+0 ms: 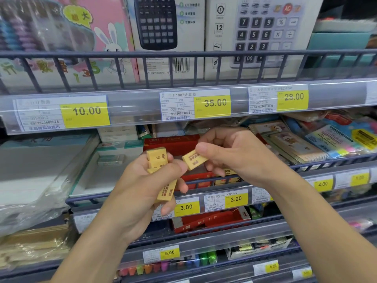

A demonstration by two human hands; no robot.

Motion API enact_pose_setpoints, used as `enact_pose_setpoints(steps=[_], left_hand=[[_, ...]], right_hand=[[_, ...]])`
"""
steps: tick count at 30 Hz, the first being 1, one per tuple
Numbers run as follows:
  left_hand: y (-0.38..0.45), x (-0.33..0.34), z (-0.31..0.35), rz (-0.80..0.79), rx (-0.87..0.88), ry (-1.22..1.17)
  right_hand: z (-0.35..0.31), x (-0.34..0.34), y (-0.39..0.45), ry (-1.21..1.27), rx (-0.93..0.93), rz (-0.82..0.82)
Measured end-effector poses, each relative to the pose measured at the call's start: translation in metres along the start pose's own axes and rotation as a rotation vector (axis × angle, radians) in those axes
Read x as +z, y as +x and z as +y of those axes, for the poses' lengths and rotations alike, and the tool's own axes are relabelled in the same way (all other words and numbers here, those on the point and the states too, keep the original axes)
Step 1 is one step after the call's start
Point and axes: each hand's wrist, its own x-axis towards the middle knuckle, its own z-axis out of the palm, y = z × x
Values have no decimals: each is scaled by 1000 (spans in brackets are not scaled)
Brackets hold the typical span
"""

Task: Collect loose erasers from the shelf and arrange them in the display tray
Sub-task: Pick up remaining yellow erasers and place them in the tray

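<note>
Store shelf; red display tray largely behind eraser-gripping hands.

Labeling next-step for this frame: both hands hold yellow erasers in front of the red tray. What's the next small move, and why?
Probably pass the single eraser pinched by the right hand onto the stack of erasers gripped by the left hand, or set it into the red display tray just behind. The two hands are nearly touching, and the tray sits open behind them.
</note>
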Motion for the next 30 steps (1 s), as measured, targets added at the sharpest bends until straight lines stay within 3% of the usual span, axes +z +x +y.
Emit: enact_pose_setpoints(steps=[10,16,22,26,30], left_hand=[[6,-1,-2,91,63,-89],[6,1,-5,58,47,-69],[8,3,-5,64,17,-42],[10,2,-3,60,22,-41],[13,2,-1,39,34,-30]], right_hand=[[5,3,-11,185,-44,-126],[13,8,-12,162,-107,-80],[11,-5,-15,427,-14,-23],[4,-41,-16,338,92,155],[5,-71,-16,96,145,332]])
